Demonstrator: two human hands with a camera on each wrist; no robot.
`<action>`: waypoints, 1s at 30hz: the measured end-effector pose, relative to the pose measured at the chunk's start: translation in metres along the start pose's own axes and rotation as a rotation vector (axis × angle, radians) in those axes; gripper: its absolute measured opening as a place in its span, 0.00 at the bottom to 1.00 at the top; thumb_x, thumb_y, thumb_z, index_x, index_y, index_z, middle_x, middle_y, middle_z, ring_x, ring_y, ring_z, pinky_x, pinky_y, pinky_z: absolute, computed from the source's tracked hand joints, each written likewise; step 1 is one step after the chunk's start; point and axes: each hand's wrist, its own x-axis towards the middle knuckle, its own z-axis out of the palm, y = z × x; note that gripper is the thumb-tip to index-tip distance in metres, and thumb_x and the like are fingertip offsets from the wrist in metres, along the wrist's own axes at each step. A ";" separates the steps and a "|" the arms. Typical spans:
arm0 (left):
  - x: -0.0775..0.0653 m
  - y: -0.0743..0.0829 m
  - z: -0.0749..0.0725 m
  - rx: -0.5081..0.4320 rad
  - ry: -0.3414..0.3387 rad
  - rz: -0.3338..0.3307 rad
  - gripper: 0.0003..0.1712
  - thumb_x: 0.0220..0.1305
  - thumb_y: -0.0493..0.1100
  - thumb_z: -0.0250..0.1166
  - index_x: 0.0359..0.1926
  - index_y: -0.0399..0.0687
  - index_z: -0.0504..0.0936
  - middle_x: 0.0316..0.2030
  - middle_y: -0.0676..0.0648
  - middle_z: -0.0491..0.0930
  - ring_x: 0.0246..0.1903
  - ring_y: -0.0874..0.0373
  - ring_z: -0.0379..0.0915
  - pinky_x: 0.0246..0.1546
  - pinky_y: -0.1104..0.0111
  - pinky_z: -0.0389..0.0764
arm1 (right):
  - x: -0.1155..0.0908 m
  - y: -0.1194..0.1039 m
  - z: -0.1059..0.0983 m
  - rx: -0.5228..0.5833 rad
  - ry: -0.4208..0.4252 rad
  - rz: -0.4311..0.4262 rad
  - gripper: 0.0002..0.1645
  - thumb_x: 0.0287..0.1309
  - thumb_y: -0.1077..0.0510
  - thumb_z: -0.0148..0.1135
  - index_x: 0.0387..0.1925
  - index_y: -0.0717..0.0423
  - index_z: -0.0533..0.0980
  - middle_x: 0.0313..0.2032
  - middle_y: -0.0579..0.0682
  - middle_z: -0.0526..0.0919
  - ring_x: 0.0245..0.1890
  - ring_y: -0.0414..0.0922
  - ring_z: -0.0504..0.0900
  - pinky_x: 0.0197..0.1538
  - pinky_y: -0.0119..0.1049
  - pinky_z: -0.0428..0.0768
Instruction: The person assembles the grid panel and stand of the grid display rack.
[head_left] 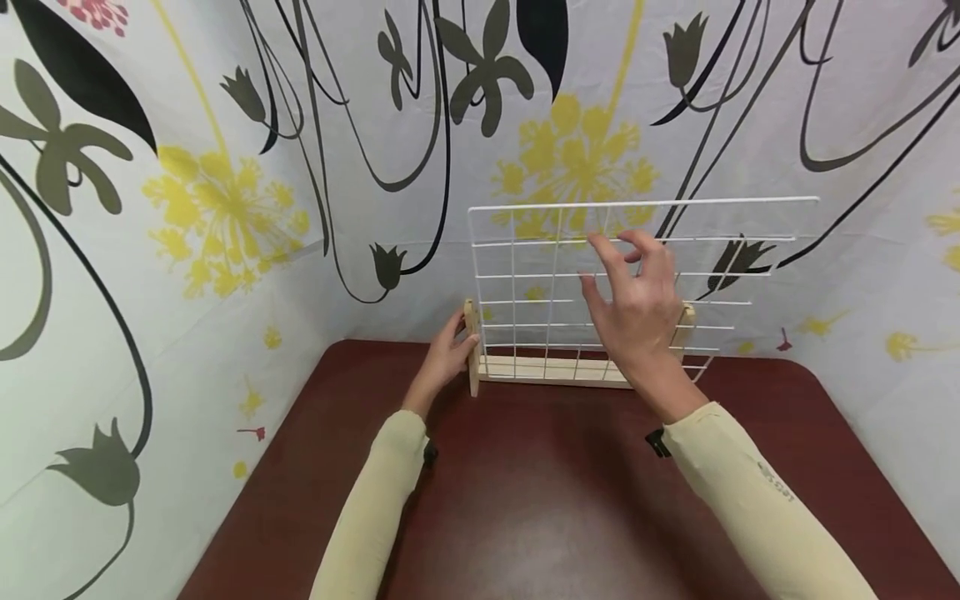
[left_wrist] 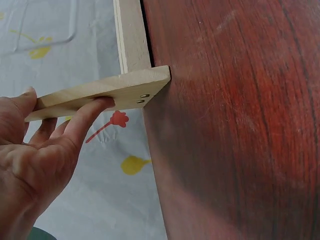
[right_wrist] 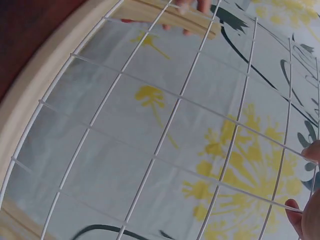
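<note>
A white wire grid (head_left: 645,203) stands upright in a light wooden stand at the table's far edge, its top leaning towards me. My left hand (head_left: 446,354) grips the stand's left side board (head_left: 472,354), with thumb and fingers on opposite faces of the board (left_wrist: 100,90) in the left wrist view. Two small metal fastenings (left_wrist: 143,98) show near the board's lower end. My right hand (head_left: 641,308) is in front of the grid's middle, with curled fingers and thumb at its wires. In the right wrist view, fingertip and thumb of that hand (right_wrist: 311,210) are at the wires by the right edge.
A dark red wood-grain table (head_left: 510,500) lies under the stand. White cloth with printed flowers (head_left: 390,133) hangs close behind and along both sides. The stand's right side board (head_left: 684,329) is partly behind the right hand. A long wooden slat (head_left: 525,379) joins the boards low down.
</note>
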 end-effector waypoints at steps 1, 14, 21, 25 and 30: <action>0.000 0.000 0.001 -0.002 -0.001 -0.008 0.36 0.82 0.45 0.58 0.83 0.69 0.56 0.83 0.44 0.56 0.74 0.36 0.68 0.49 0.39 0.87 | 0.005 -0.001 0.002 0.001 0.013 0.001 0.31 0.58 0.58 0.77 0.62 0.37 0.82 0.57 0.58 0.81 0.46 0.57 0.82 0.31 0.54 0.80; -0.001 0.002 -0.001 -0.009 -0.020 -0.044 0.38 0.82 0.43 0.58 0.83 0.68 0.55 0.84 0.43 0.55 0.72 0.35 0.70 0.52 0.39 0.86 | 0.069 -0.022 0.011 0.008 0.082 0.012 0.30 0.57 0.61 0.76 0.61 0.38 0.82 0.58 0.57 0.80 0.46 0.57 0.80 0.33 0.55 0.80; -0.002 -0.001 -0.001 0.015 -0.031 -0.070 0.38 0.81 0.46 0.60 0.83 0.73 0.55 0.84 0.44 0.55 0.73 0.36 0.70 0.51 0.42 0.88 | 0.086 -0.032 0.013 -0.021 0.115 0.031 0.29 0.59 0.59 0.75 0.61 0.35 0.82 0.57 0.56 0.80 0.46 0.55 0.80 0.28 0.53 0.78; -0.001 0.001 -0.001 0.037 -0.023 -0.065 0.38 0.81 0.48 0.60 0.83 0.72 0.55 0.84 0.44 0.56 0.71 0.36 0.72 0.51 0.42 0.88 | 0.094 -0.040 0.012 0.009 0.140 0.019 0.27 0.62 0.58 0.74 0.61 0.35 0.82 0.57 0.55 0.80 0.47 0.54 0.81 0.28 0.53 0.78; 0.001 0.001 -0.001 0.042 -0.001 -0.047 0.36 0.81 0.47 0.60 0.82 0.67 0.58 0.83 0.41 0.57 0.67 0.35 0.77 0.47 0.44 0.89 | 0.099 -0.043 0.017 0.037 0.116 -0.019 0.26 0.64 0.57 0.73 0.62 0.37 0.81 0.58 0.55 0.79 0.48 0.55 0.81 0.32 0.52 0.80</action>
